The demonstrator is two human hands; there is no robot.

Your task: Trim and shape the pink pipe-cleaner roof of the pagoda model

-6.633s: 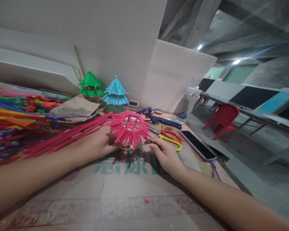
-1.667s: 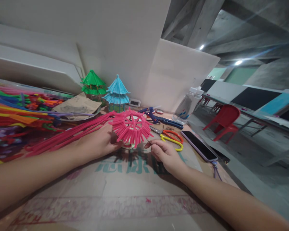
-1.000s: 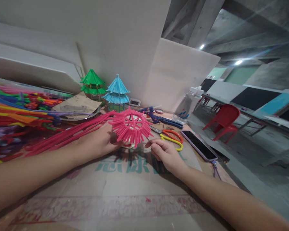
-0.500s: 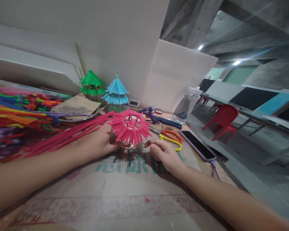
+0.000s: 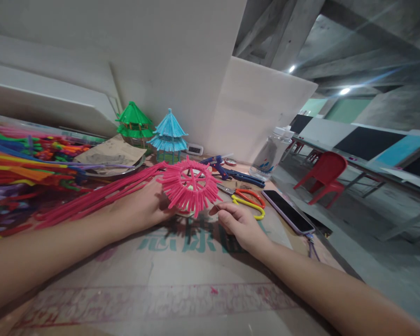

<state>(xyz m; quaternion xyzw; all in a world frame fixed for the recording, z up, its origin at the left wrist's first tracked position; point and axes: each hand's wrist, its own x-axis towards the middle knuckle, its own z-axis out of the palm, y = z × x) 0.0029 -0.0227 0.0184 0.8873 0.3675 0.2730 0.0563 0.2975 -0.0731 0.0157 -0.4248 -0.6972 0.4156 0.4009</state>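
A pink pipe-cleaner roof (image 5: 192, 197), a spoked ring fringed with short fuzzy strips, is held above the cardboard by my left hand (image 5: 158, 201). Those fingers close on its left underside and are partly hidden by the fringe. My right hand (image 5: 240, 225) is pinched close to the fringe's lower right edge. A thin dark strand shows at its fingertips, too small to name. Behind it lie scissors (image 5: 249, 196) with one orange and one yellow handle. Long pink pipe cleaners (image 5: 91, 203) run beneath my left forearm.
Green (image 5: 133, 119) and blue (image 5: 170, 128) pipe-cleaner pavilions stand at the back. A glue gun (image 5: 217, 165), blue-handled pliers (image 5: 247, 178), a clear bottle (image 5: 271, 154) and a phone (image 5: 289, 212) sit to the right. Coloured pipe cleaners (image 5: 24, 163) are heaped at left. A red chair (image 5: 324, 172) stands beyond.
The pink roof has tilted very slightly, its lower fringe dipping a little. Both hands keep nearly the same place.
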